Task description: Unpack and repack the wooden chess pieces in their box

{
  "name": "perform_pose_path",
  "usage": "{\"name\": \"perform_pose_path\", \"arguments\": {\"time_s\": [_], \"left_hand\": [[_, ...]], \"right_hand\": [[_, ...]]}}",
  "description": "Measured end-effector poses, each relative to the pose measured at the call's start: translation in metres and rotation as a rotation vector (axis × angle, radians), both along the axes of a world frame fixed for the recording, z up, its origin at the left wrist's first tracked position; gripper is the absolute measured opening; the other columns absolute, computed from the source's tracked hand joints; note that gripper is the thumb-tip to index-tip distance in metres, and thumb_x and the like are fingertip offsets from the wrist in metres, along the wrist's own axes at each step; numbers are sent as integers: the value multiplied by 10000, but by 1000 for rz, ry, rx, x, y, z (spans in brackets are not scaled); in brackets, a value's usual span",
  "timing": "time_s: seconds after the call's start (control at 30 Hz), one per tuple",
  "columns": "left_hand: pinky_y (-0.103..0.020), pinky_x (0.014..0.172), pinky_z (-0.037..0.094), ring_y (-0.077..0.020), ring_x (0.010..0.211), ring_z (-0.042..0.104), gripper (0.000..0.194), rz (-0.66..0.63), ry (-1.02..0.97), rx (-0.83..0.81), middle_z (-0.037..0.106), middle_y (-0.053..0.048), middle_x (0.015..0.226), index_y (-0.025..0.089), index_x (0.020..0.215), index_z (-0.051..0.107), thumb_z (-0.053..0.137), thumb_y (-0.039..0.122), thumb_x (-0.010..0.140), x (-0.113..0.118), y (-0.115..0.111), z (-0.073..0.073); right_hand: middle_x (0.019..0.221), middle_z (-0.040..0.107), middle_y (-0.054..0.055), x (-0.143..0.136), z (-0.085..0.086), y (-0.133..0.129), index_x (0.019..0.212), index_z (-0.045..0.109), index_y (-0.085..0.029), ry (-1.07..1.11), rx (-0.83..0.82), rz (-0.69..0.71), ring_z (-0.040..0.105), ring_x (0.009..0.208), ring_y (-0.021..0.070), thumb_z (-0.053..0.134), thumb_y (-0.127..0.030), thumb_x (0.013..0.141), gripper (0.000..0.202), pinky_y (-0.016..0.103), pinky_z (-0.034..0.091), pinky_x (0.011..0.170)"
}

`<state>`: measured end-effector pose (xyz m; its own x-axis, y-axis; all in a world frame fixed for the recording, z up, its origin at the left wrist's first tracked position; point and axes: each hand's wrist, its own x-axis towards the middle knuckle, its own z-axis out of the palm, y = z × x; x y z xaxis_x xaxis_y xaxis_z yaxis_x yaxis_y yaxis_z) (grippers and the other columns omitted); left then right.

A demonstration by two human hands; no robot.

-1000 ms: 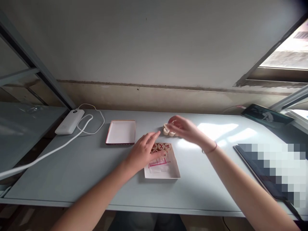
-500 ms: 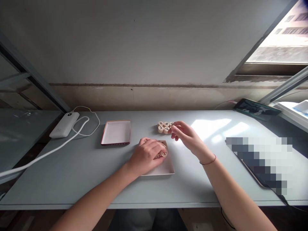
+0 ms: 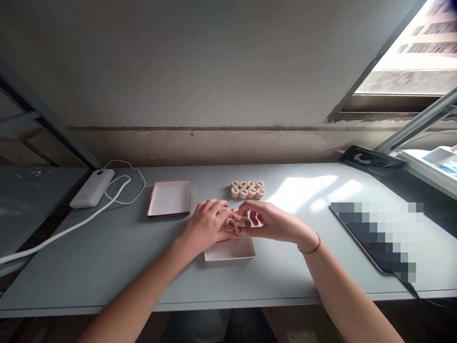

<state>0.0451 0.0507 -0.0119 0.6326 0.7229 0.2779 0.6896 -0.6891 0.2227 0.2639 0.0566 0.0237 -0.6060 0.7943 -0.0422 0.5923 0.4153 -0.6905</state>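
Over an open white box (image 3: 230,250) at the near middle of the table, my two hands meet around several round wooden Chinese chess pieces (image 3: 230,224) marked with characters. My left hand (image 3: 205,221) curls about the left side of these pieces, its fingertips partly hidden among them. From the right, my right hand (image 3: 273,221) has its thumb and fingers closed on pieces at that side of the cluster. Behind the hands, more pieces (image 3: 247,189) stand side by side in two rows on the table. The box's far part is covered by the hands and pieces.
A shallow box lid (image 3: 170,197) lies left of the hands. Farther left is a white power bank (image 3: 92,188) with a cable (image 3: 71,230). On the right lie a dark flat device (image 3: 371,238), partly pixelated, and a phone (image 3: 373,158) leaning at the back.
My right hand has come back from the rows toward the box and joined my left. The rows now show fully. Pieces between my hands are raised and more visible.
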Motion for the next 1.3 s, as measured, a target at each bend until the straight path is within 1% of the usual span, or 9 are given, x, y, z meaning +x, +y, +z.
{"name": "perform_pose_path", "arguments": {"time_s": [0.17,0.43,0.57,0.67,0.77,0.9,1.07,1.2,1.3], "left_hand": [[-374,892,453,-259,1091,535,478,69,72,-188,574,-66,1217,229,1156,538,731,400,753,-26,4,13],[-316,817,477,-227,992,581,410,138,60,-386,615,-22,1105,242,1164,550,684,254,777,-31,3,19],[-325,847,475,-234,1008,576,374,165,40,-361,605,-43,1108,231,1165,556,650,272,804,-29,4,14],[-335,853,478,-241,1025,567,385,164,38,-354,597,-55,1123,224,1182,553,641,283,812,-28,6,11],[-343,869,478,-246,1051,555,405,163,29,-364,590,-61,1139,216,1194,552,647,284,807,-28,7,10],[-347,894,472,-239,1054,555,417,165,16,-359,590,-59,1139,216,1201,549,653,273,802,-29,8,9],[-365,924,462,-244,1102,533,526,138,4,-387,569,-65,1196,231,1273,502,670,380,798,-33,7,8],[-388,946,458,-263,1142,520,605,98,-23,-367,551,-83,1244,225,1274,503,665,522,772,-36,6,10],[-402,959,456,-264,1142,526,587,111,-58,-286,555,-92,1255,204,1269,498,618,547,808,-36,7,11]], "right_hand": [[869,566,22,-14,-6,-12,846,562,-197,-197,164,21,484,625,102,573,-133,776,96,242,402,574],[821,555,21,-20,-17,-10,823,542,-194,-315,279,-32,480,599,113,527,-120,800,78,238,352,519],[827,563,23,-15,-19,-5,811,531,-197,-287,280,-45,492,604,116,520,-139,822,60,243,368,537],[890,589,34,-12,-15,6,873,547,-207,-188,248,-60,539,678,134,568,-270,838,76,250,409,595],[989,610,62,-17,-9,27,965,561,-206,-199,288,-253,568,712,152,510,-362,874,188,268,419,630],[1070,619,109,-43,-3,61,1076,567,-190,-433,264,-483,616,761,205,450,-386,882,299,294,420,634],[998,657,172,-72,-6,87,1050,615,-145,-713,174,-465,659,848,285,476,-218,829,272,310,443,600],[918,684,197,-77,-11,93,915,679,-139,-742,157,-424,676,825,292,510,-120,789,212,316,459,599],[926,692,196,-76,-7,91,913,690,-140,-742,168,-422,678,830,294,499,-122,813,216,321,464,609]]}}
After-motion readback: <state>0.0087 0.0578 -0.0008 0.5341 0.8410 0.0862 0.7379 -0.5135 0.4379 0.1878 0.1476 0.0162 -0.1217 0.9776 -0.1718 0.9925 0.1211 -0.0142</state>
